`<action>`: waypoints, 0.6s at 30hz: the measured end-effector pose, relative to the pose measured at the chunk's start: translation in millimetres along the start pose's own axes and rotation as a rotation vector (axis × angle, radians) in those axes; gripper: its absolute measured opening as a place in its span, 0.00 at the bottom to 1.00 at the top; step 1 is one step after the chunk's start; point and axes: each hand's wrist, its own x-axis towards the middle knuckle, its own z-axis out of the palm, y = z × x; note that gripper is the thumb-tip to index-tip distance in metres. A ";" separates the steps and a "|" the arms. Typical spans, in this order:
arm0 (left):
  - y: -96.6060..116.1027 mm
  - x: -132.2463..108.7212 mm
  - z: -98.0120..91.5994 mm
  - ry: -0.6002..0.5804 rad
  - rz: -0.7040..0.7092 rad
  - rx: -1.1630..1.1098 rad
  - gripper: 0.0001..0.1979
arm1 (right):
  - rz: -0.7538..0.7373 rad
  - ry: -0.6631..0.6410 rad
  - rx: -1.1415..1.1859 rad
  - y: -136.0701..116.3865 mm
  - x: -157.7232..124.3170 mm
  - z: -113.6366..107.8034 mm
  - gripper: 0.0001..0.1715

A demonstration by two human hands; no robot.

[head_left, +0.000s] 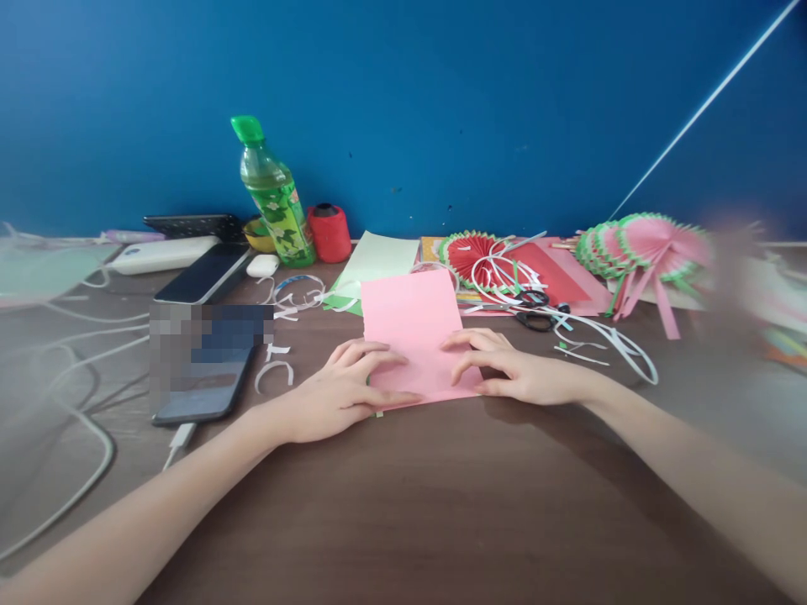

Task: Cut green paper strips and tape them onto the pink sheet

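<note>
A sheet of pink paper (413,315) lies flat on the brown table in front of me. My left hand (350,378) rests on its left edge, fingers spread, with the thumb along the near edge. On the right side of the sheet is my right hand (504,365), its fingers apart and slightly bent, fingertips touching the paper. Neither hand grasps anything. A bit of green shows under the sheet by my left hand. Behind the pink paper lie pale green sheets (384,252).
At the left are a phone (220,370) with a white cable, and a second phone (202,273). A green drink bottle (277,202) and a red spool (329,234) stand by the blue wall. Black scissors (535,319), looped white cable and pink-green folded paper fans (656,244) lie right.
</note>
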 end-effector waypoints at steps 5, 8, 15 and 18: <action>-1.7 -0.5 0.5 0.015 0.020 -0.010 0.31 | -0.080 -0.015 -0.046 5.6 0.8 3.3 0.24; -1.4 -0.8 0.8 0.034 0.024 -0.026 0.29 | -0.109 -0.065 -0.070 7.0 1.4 3.3 0.26; 0.6 0.7 -0.1 0.019 0.011 -0.039 0.29 | -0.126 -0.087 -0.104 5.0 1.9 1.6 0.29; 1.7 0.8 -0.9 0.026 0.004 -0.047 0.28 | -0.130 -0.086 -0.119 4.0 2.3 1.1 0.27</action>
